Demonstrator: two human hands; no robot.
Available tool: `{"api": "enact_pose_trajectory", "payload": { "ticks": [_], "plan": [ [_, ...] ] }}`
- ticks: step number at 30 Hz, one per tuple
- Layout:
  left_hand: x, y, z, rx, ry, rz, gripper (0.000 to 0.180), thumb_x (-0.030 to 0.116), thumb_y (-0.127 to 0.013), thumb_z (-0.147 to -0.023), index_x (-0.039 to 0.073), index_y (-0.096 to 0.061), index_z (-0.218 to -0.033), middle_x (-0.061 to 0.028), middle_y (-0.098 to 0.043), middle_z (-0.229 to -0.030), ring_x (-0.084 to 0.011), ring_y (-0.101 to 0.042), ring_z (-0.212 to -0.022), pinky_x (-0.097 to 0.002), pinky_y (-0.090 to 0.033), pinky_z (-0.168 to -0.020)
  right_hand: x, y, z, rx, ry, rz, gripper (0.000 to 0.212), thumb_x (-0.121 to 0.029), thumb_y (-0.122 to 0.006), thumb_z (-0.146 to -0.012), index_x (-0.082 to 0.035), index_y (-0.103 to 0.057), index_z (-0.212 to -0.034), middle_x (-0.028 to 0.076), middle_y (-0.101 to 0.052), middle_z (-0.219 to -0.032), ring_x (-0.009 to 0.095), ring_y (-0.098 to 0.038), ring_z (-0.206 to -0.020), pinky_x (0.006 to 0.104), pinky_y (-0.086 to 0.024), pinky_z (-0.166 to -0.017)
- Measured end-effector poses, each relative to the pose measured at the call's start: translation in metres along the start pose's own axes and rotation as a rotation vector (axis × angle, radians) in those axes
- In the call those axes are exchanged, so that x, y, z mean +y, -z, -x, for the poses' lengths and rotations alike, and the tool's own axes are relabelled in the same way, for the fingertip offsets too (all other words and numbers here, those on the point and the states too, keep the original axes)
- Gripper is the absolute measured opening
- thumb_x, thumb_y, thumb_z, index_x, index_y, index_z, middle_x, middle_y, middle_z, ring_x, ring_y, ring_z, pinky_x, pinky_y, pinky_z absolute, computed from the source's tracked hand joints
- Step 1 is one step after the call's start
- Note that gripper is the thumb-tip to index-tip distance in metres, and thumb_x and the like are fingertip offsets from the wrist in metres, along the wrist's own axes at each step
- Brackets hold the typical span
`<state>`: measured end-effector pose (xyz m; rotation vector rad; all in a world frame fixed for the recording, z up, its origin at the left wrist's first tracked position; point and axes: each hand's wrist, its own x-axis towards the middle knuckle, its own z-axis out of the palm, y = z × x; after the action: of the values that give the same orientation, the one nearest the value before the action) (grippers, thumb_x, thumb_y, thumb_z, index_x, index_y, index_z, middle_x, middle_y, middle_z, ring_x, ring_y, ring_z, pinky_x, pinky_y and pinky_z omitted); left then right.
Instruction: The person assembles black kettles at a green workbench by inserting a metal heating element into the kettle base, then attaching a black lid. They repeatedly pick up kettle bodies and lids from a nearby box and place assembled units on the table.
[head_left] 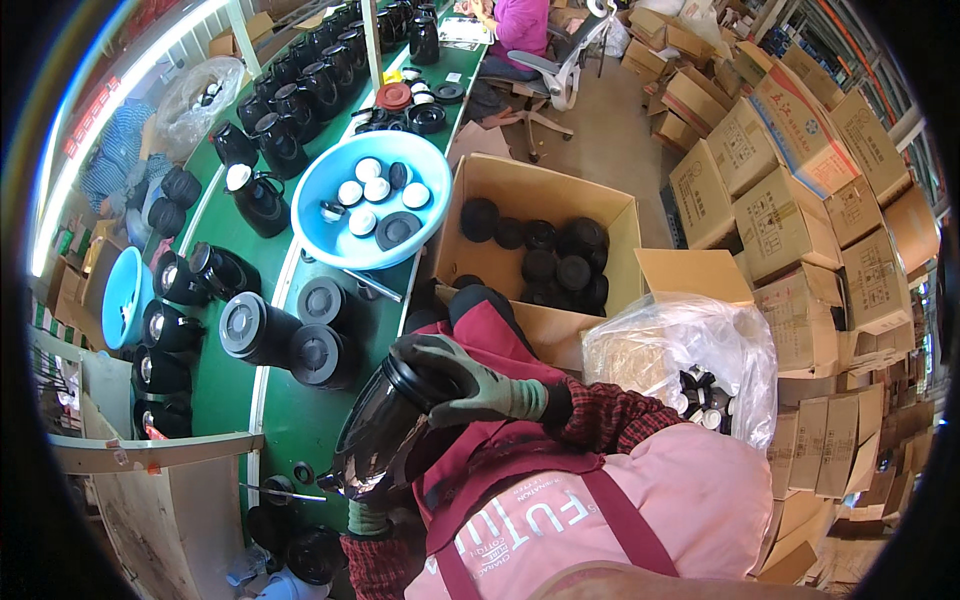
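Right hand [470, 385]: gloved, grey-green, fingers clamped over top rim of black jug body [395, 425].
Left hand [368, 505]: gloved, wrapped around lower end of same jug; mostly hidden behind it, fingers closed as far as visible.
Jug body: one, glossy black, tilted, open mouth up-right, held in front of red apron [500, 480], just off near edge of green table [300, 420].
Sleeves: two, red-black plaid, at both wrists.
Near table, left of grip: three black jugs lying with grey-ringed bases facing up [243, 325], touching or just beside each other.
Further left: about four more black jugs in a column along table edge [165, 360].
Blue basin [345, 245]: one large, on table; holds about five white round caps [377, 188] and three dark lids.
Second blue basin [125, 295]: one, smaller, at left edge, off the table.
Far table: dense cluster of black jugs with handles [300, 95], too many and too overlapped to count.
Open carton [540, 195]: one, right of table, about ten black round lids inside.
Clear plastic bag [680, 350]: one, right of the arms, black and white parts inside, count unreadable.
Stacked cartons [790, 200]: many, closed, along right side.
Other people: two, one at far left [120, 160], one seated at far end [520, 25].
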<state>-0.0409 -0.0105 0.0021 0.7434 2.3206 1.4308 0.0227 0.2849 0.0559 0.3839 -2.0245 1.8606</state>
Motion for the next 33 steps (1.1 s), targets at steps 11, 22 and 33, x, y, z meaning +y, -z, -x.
{"api": "enact_pose_trajectory", "payload": {
  "ticks": [11, 22, 33],
  "plan": [
    [-0.008, -0.002, 0.002, -0.051, -0.022, 0.061, 0.047, 0.03, -0.073, -0.092, 0.004, -0.063, -0.13, -0.0146, -0.067, -0.125, -0.0305, -0.065, -0.112, -0.0433, -0.054, -0.095, -0.003, -0.002, 0.012, -0.019, -0.183, -0.262, 0.075, -0.039, -0.058, -0.104, -0.008, -0.023, -0.163, 0.01, -0.037, -0.155, 0.024, -0.034, -0.146, 0.039, -0.025, -0.12],
    [-0.009, -0.002, 0.001, -0.08, -0.021, 0.066, 0.044, 0.029, -0.072, -0.093, 0.004, -0.064, -0.129, -0.0145, -0.068, -0.123, -0.0294, -0.066, -0.109, -0.0427, -0.055, -0.093, -0.027, 0.008, -0.004, -0.021, -0.309, -0.308, 0.082, -0.037, -0.067, -0.098, -0.006, -0.026, -0.162, 0.012, -0.039, -0.157, 0.023, -0.038, -0.144, 0.0379, -0.028, -0.119],
    [-0.003, -0.005, -0.003, -0.121, -0.048, 0.151, 0.042, 0.027, -0.071, -0.094, 0.004, -0.064, -0.128, -0.0144, -0.069, -0.12, -0.0283, -0.067, -0.106, -0.0421, -0.056, -0.091, -0.021, 0.004, 0.003, 0.032, -0.032, -0.07, 0.084, -0.037, -0.074, -0.089, -0.007, -0.036, -0.158, 0.016, -0.037, -0.161, 0.034, -0.033, -0.149, 0.0461, -0.023, -0.123]
  ]
}}
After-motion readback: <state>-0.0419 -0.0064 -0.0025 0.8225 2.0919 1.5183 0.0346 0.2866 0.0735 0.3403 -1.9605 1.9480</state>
